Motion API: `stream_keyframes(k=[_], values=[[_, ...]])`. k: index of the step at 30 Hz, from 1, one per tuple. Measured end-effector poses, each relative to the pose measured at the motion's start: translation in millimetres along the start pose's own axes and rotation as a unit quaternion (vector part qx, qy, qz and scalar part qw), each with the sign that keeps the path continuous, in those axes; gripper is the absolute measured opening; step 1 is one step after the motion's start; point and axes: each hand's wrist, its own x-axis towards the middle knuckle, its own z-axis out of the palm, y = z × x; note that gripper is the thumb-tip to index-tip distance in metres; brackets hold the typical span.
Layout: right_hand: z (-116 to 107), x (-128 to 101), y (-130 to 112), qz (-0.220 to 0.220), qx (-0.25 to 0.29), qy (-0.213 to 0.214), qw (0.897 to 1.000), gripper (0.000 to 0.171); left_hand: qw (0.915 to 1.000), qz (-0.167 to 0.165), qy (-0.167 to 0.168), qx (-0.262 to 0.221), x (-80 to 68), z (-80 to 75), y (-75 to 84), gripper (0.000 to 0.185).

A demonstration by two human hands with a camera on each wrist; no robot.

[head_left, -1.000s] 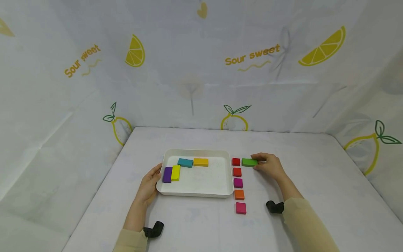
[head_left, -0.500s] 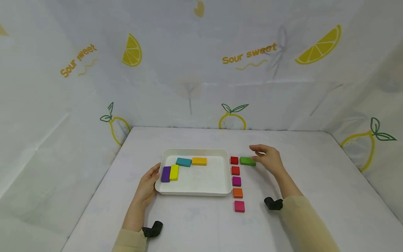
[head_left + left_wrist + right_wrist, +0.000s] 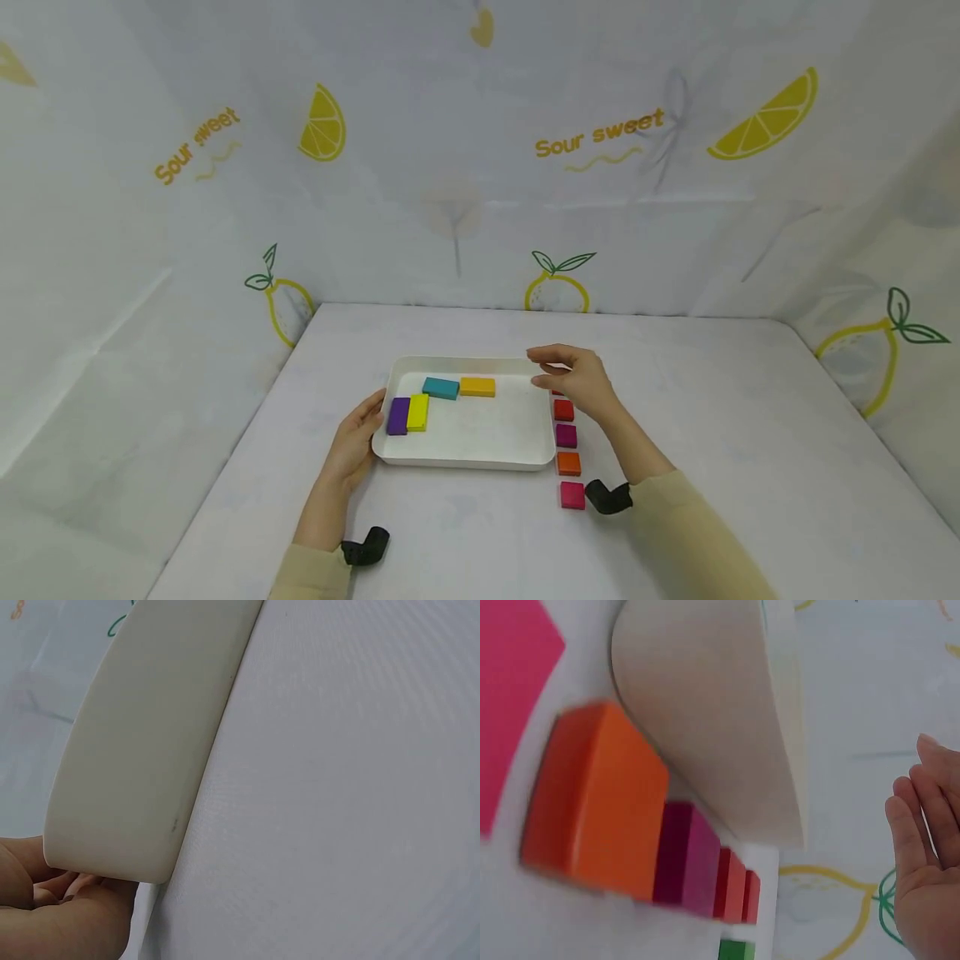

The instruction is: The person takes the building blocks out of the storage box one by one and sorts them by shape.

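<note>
Nearest me on the tabletop (image 3: pixel 750 467), a pink block (image 3: pixel 572 495) sits just off the white tray's (image 3: pixel 465 457) near right corner, starting a column that runs away from me along the tray's right wall: orange block (image 3: pixel 568 463), magenta block (image 3: pixel 566 435), then a red block (image 3: pixel 564 409). My left hand (image 3: pixel 352 439) rests against the tray's left wall near its near left corner, fingers relaxed and lying on the rim, nothing pinched. Inside the tray, at the left, a purple block (image 3: pixel 398 415) and a yellow block (image 3: pixel 417 412) lie side by side; beyond them, along the far wall, a teal block (image 3: pixel 441 387) touches an orange-yellow block (image 3: pixel 477 387). My right hand (image 3: pixel 573 379) hovers over the tray's far right corner, fingers loosely spread, holding nothing. The wrist view shows the green block (image 3: pixel 735 950) on the tabletop past the far end of the column.
</note>
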Motion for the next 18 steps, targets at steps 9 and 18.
stream_keyframes(k=[9, 18], values=[[63, 9, -2, 0.004, 0.004, -0.017, 1.000, 0.038, 1.0000, -0.007, 0.000, 0.002, -0.6, -0.4, 0.2, 0.050], [92, 25, 6, 0.065, -0.068, 0.057, 0.994, 0.038, 1.0000, 0.000, -0.001, 0.004, 0.0, -0.3, 0.3, 0.050]])
